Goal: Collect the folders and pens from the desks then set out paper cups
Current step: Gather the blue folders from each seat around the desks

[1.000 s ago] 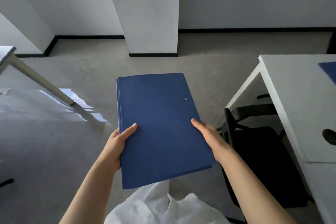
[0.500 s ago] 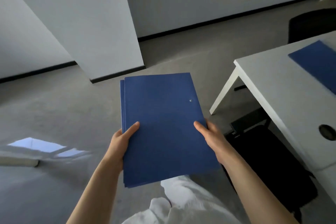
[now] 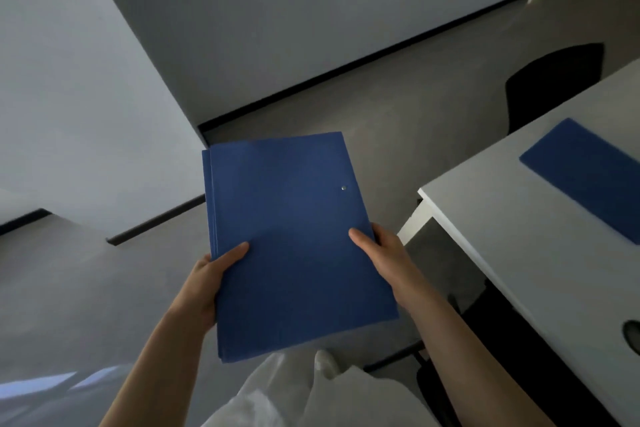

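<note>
I carry a stack of blue folders (image 3: 291,236) flat in front of me, a small metal stud near its right edge. My left hand (image 3: 207,281) grips the stack's left edge, thumb on top. On the opposite edge my right hand (image 3: 384,256) holds it the same way. Another blue folder (image 3: 588,177) lies flat on the white desk (image 3: 519,253) at the right, apart from both hands. No pens or paper cups show.
A black chair (image 3: 550,83) stands behind the desk's far side, and another dark chair (image 3: 498,333) is tucked under its near edge. A white pillar (image 3: 79,97) rises at the left. A cable hole (image 3: 632,333) sits in the desktop. Grey floor lies ahead.
My view has swung right: the pillar slid left, the desk and its folder came further into view. Both hands keep the same hold on the stack.
</note>
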